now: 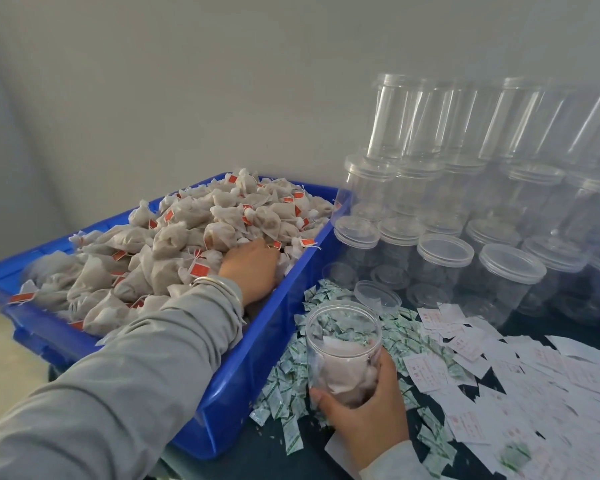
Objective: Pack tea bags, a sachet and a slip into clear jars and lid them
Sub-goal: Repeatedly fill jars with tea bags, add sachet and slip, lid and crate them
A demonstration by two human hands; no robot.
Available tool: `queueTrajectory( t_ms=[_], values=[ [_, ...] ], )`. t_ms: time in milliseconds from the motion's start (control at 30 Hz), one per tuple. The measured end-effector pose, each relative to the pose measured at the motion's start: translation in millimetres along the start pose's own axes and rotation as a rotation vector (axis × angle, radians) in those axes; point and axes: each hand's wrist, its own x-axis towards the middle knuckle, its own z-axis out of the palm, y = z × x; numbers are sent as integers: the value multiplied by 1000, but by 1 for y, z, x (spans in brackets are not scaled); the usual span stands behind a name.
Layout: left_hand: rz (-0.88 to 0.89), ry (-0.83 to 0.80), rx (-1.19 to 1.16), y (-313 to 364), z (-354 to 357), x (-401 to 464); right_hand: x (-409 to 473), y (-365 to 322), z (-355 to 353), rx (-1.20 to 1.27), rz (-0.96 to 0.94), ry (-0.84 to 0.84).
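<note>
A blue crate (253,368) on the left is heaped with white tea bags (187,233) that carry red tags. My left hand (253,268) reaches into the heap at the crate's right side, its fingers buried among the bags, so its grip is hidden. My right hand (364,414) grips an open clear jar (343,344) near the front, upright, with a few tea bags inside. A loose clear lid (378,294) lies just behind the jar. Green-and-white sachets (291,393) are strewn around the jar. White slips (499,386) with red print spread to the right.
Stacks of lidded empty clear jars (499,265) fill the back right, with a row of taller ones (430,119) on top against the grey wall. The dark tabletop (267,459) shows between the sachets and the crate.
</note>
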Motion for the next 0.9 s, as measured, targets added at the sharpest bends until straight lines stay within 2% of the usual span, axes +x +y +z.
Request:
queueTrajectory(
  t_ms=[200, 333, 500, 567, 633, 700, 767, 900],
  values=[
    [-113, 68, -289, -3, 2, 4, -1, -2, -2, -3, -4, -10],
    [-195, 214, -581, -9, -2, 6, 0, -1, -2, 10, 7, -10],
    [-136, 342, -947, -7, -19, -4, 1, 1, -1, 6, 2, -8],
    [-94, 285, -1203, -1, -25, -8, 2, 2, -1, 12, 2, -8],
    [11, 154, -1494, 5, -32, -13, 3, 3, 0, 27, -3, 3],
    [144, -6, -1672, 10, -36, -19, 3, 3, 0, 39, -3, 8],
    [252, -135, -1716, 14, -37, -24, 3, 4, 0, 46, 0, 10],
    [376, -281, -1599, 20, -35, -30, 4, 5, 0, 60, 26, -1]
  ],
)
